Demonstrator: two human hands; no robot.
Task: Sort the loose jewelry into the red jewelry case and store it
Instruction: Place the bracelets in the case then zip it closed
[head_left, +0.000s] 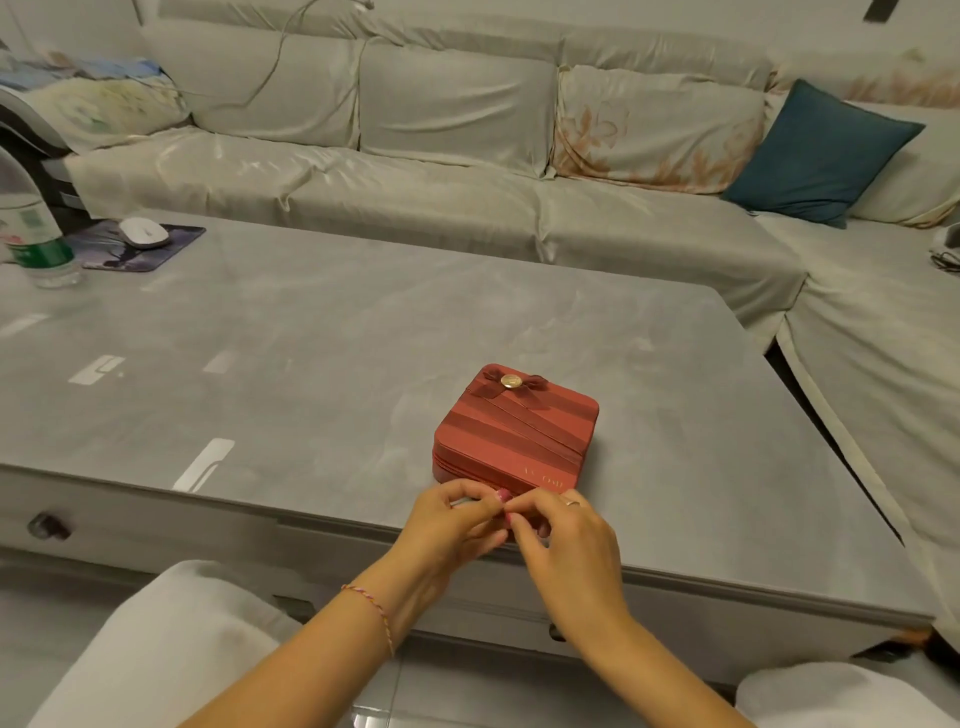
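Your red jewelry case (514, 431) sits closed near the front edge of the grey worktop (311, 338), so its contents are hidden. Your left hand (457, 519) and right hand (566, 535) meet just in front of it, fingers curled, pinching something too small to make out.
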